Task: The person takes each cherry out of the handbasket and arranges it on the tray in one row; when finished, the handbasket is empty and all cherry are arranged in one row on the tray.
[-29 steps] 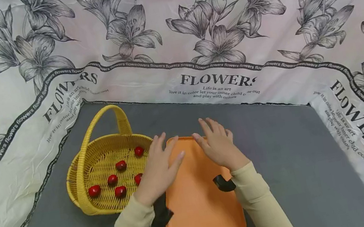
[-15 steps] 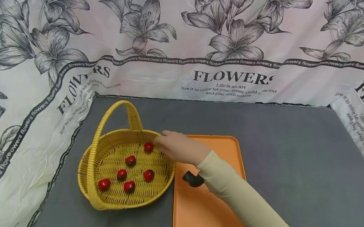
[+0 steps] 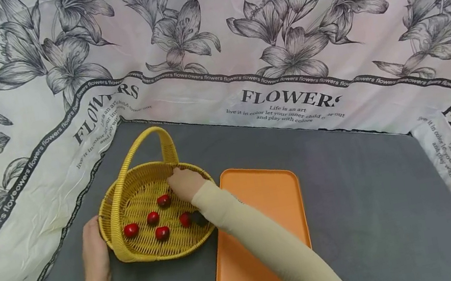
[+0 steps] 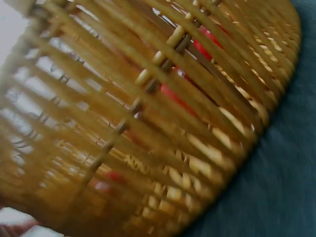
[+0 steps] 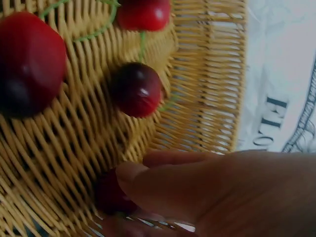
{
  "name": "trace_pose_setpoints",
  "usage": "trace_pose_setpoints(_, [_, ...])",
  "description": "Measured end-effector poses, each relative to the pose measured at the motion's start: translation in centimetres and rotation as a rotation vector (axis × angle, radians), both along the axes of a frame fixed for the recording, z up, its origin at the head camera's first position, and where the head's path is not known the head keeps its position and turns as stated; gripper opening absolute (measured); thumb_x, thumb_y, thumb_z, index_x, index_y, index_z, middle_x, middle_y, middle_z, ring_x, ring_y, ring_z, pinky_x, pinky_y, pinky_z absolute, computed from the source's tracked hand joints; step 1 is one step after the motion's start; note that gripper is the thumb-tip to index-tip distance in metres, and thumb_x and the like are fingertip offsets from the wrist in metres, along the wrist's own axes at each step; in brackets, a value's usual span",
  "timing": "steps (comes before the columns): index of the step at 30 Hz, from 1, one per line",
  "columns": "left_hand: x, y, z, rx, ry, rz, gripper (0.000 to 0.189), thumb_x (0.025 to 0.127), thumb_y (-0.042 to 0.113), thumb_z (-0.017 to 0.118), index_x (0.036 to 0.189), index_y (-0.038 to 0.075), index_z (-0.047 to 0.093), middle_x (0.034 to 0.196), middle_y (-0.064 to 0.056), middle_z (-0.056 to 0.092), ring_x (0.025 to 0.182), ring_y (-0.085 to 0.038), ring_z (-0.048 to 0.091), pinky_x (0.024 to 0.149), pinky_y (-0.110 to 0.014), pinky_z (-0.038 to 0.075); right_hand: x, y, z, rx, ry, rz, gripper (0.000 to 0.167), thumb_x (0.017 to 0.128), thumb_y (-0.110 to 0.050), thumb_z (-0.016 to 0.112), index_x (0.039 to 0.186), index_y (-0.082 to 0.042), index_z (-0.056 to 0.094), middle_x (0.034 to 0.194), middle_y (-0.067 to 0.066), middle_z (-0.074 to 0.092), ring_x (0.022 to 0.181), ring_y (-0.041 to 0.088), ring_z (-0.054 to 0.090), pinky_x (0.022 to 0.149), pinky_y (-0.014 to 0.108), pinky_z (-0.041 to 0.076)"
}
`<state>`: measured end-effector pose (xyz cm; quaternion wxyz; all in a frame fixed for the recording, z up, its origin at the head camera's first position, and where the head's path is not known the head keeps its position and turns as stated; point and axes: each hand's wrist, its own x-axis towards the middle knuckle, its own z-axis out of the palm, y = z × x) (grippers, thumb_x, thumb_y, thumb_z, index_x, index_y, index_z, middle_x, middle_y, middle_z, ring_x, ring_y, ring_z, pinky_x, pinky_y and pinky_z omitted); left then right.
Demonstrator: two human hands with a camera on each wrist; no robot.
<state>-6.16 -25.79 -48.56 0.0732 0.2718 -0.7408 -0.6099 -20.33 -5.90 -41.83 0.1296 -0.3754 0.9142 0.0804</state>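
A yellow wicker basket [image 3: 156,259] with a tall arched handle stands on the left of the table, several red cherries [image 3: 131,230] lying spread over its bottom. My left hand [image 3: 94,254] holds the basket's left side at the rim, its fingers partly hidden by the wall. The left wrist view is blurred and filled by the woven side [image 4: 148,123], red cherries showing through the gaps. Reaching in over the right rim, my right hand [image 3: 185,183] is down inside. In the right wrist view its thumb and fingers pinch a dark red cherry [image 5: 112,193].
An orange rectangular tray [image 3: 263,204] lies right of the basket, partly under the right sleeve [image 3: 265,243]. Green stems [image 5: 98,32] show on other cherries. White flower-printed cloth [image 3: 290,100] borders the grey tabletop [image 3: 365,196] at the back and sides.
My left hand has gone from over the tray, down near the front, and up to the basket's left side. My right hand has crossed from the tray into the basket, covering the back-right cherry.
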Motion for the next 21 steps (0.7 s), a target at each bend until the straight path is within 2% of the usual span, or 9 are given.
trace_pose_setpoints(2, [-0.4,0.4,-0.2,0.083,0.114,0.019,0.057,0.103,0.048,0.021,0.145,0.013,0.035,0.141,-0.003,0.032,0.121,-0.013,0.036,0.091,-0.018,0.034,0.2,-0.4,-0.4,0.015,0.012,0.011,0.033,0.102,-0.012,0.045,0.132,-0.017,0.059,0.14,0.011,0.051,0.06,0.01,0.058,0.049,0.021,0.04])
trace_pose_setpoints(3, [-0.5,0.5,-0.4,0.124,0.167,0.006,0.056,0.103,0.048,0.022,0.147,0.015,0.033,0.144,-0.002,0.029,0.126,-0.014,0.033,0.093,-0.016,0.033,0.3,-0.4,-0.6,0.019,0.007,0.016,0.034,0.102,-0.011,0.046,0.132,-0.017,0.059,0.142,0.012,0.049,0.054,0.009,0.054,0.046,0.022,0.037])
trace_pose_setpoints(6, [-0.5,0.3,-1.2,0.192,0.279,-0.065,0.054,0.104,0.045,0.023,0.151,0.018,0.026,0.149,-0.003,0.024,0.131,-0.015,0.029,0.094,-0.011,0.032,0.4,-0.2,-0.6,0.013,-0.016,0.036,0.036,0.102,-0.011,0.046,0.137,-0.015,0.054,0.143,0.014,0.046,0.055,0.009,0.052,0.046,0.02,0.036])
trace_pose_setpoints(8, [-0.3,0.1,-1.8,0.188,0.282,-0.104,0.055,0.104,0.047,0.022,0.154,0.023,0.02,0.155,0.0,0.019,0.137,-0.014,0.024,0.096,-0.008,0.03,0.4,0.2,0.0,-0.019,-0.05,0.051,0.039,0.102,-0.01,0.045,0.14,-0.012,0.048,0.141,0.014,0.048,0.063,0.01,0.058,0.051,0.02,0.039])
trace_pose_setpoints(10, [-0.2,-0.3,-2.2,0.177,0.276,-0.137,0.056,0.104,0.048,0.023,0.155,0.026,0.015,0.158,0.004,0.013,0.14,-0.012,0.018,0.098,-0.006,0.027,0.3,0.8,1.0,-0.071,-0.076,0.067,0.036,0.101,-0.012,0.046,0.137,-0.01,0.047,0.129,0.01,0.056,0.072,0.011,0.06,0.057,0.02,0.042])
trace_pose_setpoints(13, [-0.1,-0.6,-2.5,0.162,0.26,-0.148,0.054,0.104,0.048,0.024,0.154,0.032,0.014,0.16,0.009,0.01,0.143,-0.008,0.012,0.1,-0.004,0.023,0.2,2.1,3.2,-0.212,-0.136,0.081,0.026,0.1,-0.017,0.049,0.125,-0.01,0.05,0.106,0.003,0.058,0.073,0.011,0.054,0.06,0.022,0.04])
trace_pose_setpoints(15, [0.0,-0.7,-2.6,0.156,0.259,-0.144,0.054,0.104,0.048,0.024,0.154,0.033,0.015,0.16,0.01,0.01,0.143,-0.007,0.012,0.1,-0.003,0.023,0.2,3.5,4.8,-0.324,-0.158,0.089,0.025,0.1,-0.019,0.051,0.124,-0.012,0.052,0.1,0.0,0.055,0.075,0.01,0.051,0.063,0.022,0.041])
trace_pose_setpoints(18, [0.0,-0.9,-2.7,0.15,0.259,-0.141,0.054,0.103,0.048,0.025,0.154,0.031,0.016,0.159,0.009,0.011,0.143,-0.008,0.012,0.101,-0.003,0.023,0.2,6.3,7.1,-0.516,-0.14,0.096,0.026,0.099,-0.018,0.053,0.124,-0.013,0.056,0.106,0.002,0.054,0.084,0.012,0.052,0.071,0.024,0.046])
trace_pose_setpoints(21, [0.0,-0.9,-2.7,0.139,0.259,-0.138,0.055,0.103,0.048,0.025,0.154,0.029,0.016,0.16,0.008,0.012,0.144,-0.009,0.013,0.103,-0.004,0.023,0.2,10.0,8.1,-0.693,-0.1,0.032,0.026,0.097,-0.012,0.056,0.122,-0.012,0.059,0.114,0.007,0.054,0.091,0.014,0.055,0.077,0.027,0.05])
